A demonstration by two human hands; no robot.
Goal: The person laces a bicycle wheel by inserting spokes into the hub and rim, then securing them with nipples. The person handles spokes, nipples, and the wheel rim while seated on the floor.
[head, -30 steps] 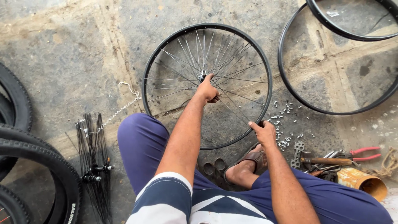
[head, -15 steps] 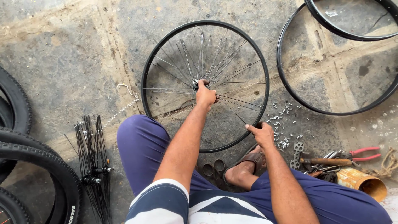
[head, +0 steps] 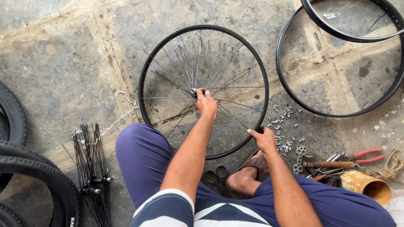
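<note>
A black spoked wheel (head: 203, 90) lies flat on the concrete floor (head: 63, 63), straight ahead at twelve o'clock from the seated person. The left hand (head: 206, 103) sits at the wheel's centre, fingers curled together over the hub (head: 194, 91), which peeks out at the hand's ten o'clock; whether it pinches a spoke there I cannot tell. The right hand (head: 264, 138) rests on the rim at the wheel's four o'clock edge, fingers loosely closed on it with the index finger stretched toward nine o'clock along the rim.

At three o'clock from the right hand, just beside it, a scatter of small silver spoke nipples (head: 283, 126) lies on the floor. Farther toward four o'clock lie red-handled pliers (head: 366, 154), a wooden-handled tool (head: 332, 164) and a rusty yellow tin (head: 365, 185). Two bare black rims (head: 294, 94) lie at two o'clock from the wheel, overlapping each other. At eight o'clock from the wheel lies a bundle of loose black spokes (head: 90, 164), with a thin chain (head: 122, 113) trailing between them and the wheel. Knobbly tyres (head: 40, 172) fill the nine o'clock border. A bare foot in a brown sandal (head: 246, 174) tucks under the wheel's near edge.
</note>
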